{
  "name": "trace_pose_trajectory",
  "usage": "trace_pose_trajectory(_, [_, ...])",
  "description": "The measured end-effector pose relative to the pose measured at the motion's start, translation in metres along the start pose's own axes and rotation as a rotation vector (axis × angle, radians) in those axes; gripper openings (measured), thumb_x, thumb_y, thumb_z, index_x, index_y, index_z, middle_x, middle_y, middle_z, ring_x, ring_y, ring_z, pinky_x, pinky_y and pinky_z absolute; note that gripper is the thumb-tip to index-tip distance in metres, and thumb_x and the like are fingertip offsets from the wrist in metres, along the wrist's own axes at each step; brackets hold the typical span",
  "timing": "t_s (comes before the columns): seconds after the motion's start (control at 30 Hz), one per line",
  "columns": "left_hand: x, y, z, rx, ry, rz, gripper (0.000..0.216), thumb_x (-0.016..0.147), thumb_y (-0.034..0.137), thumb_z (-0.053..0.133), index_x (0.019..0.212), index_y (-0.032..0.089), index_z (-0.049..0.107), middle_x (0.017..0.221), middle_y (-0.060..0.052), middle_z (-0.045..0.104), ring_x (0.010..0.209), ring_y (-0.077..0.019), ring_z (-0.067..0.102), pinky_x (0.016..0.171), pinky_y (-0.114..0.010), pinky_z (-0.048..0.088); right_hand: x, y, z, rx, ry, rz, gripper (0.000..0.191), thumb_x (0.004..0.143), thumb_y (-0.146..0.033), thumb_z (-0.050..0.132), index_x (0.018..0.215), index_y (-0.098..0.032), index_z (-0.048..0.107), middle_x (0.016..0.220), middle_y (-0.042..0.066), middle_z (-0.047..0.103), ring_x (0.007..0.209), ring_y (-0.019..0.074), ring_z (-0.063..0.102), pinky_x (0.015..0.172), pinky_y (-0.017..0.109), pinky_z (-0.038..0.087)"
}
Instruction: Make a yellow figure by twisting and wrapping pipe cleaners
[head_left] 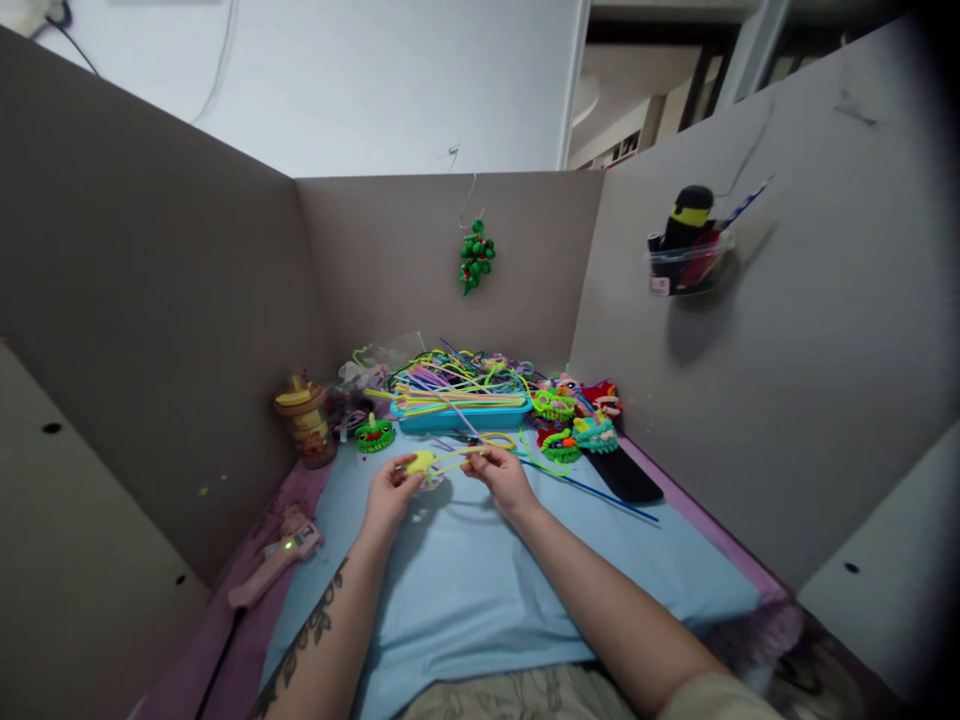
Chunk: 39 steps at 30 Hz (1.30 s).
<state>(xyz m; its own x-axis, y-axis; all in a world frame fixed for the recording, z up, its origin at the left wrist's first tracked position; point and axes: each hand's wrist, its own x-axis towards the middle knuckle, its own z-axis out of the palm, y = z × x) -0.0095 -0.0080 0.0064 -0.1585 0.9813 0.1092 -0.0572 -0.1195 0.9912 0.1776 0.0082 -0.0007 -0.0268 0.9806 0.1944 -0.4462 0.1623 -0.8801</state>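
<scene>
My left hand (pixel 394 490) is closed around the edge of a small, rounded yellow craft piece (pixel 421 462), which looks fuzzy. Something pale sits on its underside, too small to make out. From the piece a pale yellow pipe cleaner (pixel 453 458) stretches across to my right hand (pixel 498 476), whose thumb and fingers pinch it. Both hands are held above the light blue cloth (pixel 457 580). Just behind them lie a looped yellow pipe cleaner (pixel 501 439) and a dark tool, partly hidden by the right hand.
A blue tray (pixel 465 416) heaped with colourful pipe cleaners stands at the back. Fuzzy figures (pixel 596 434) sit to its right, by a black flat object (pixel 624 476). A pink glue gun (pixel 279 562) lies at left, near a lidded cup (pixel 309 425). Grey panels enclose three sides.
</scene>
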Motion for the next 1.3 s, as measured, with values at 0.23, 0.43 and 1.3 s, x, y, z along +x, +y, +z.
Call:
trace_pose_trajectory(0.23, [-0.004,0.004,0.004,-0.064,-0.152,-0.056,0.056,0.054,0.036,0.076,0.101,0.013,0.056,0.071,-0.003,0.066,0.064,-0.0149,0.062,0.063,-0.025,0.047,-0.002,-0.003,0.003,0.013,-0.002,0.1,0.034,0.055,-0.038,0.077,0.074,-0.017,0.058,0.062,-0.002,0.061,0.056,0.0119,0.06,0.056,0.025,0.05])
trace_pose_trajectory(0.43, [-0.007,0.003,0.007,-0.085,-0.205,-0.054,0.055,0.054,0.035,0.077,0.101,0.014,0.056,0.073,-0.002,0.066,0.065,-0.0152,0.062,0.064,-0.025,0.047,-0.004,0.008,0.005,-0.39,-0.094,-0.124,0.025,0.056,-0.034,0.075,0.06,-0.017,0.056,0.066,-0.001,0.056,0.062,0.013,0.054,0.057,0.025,0.044])
trace_pose_trajectory(1.3, [-0.007,-0.007,0.013,-0.047,-0.286,0.099,0.045,0.066,0.029,0.069,0.102,0.019,0.045,0.067,0.003,0.061,0.062,-0.0112,0.059,0.061,-0.022,0.043,-0.017,0.026,0.016,-0.485,-0.168,-0.258,0.024,0.071,-0.02,0.059,0.095,-0.02,0.058,0.092,0.003,0.063,0.079,0.0157,0.06,0.069,0.026,0.048])
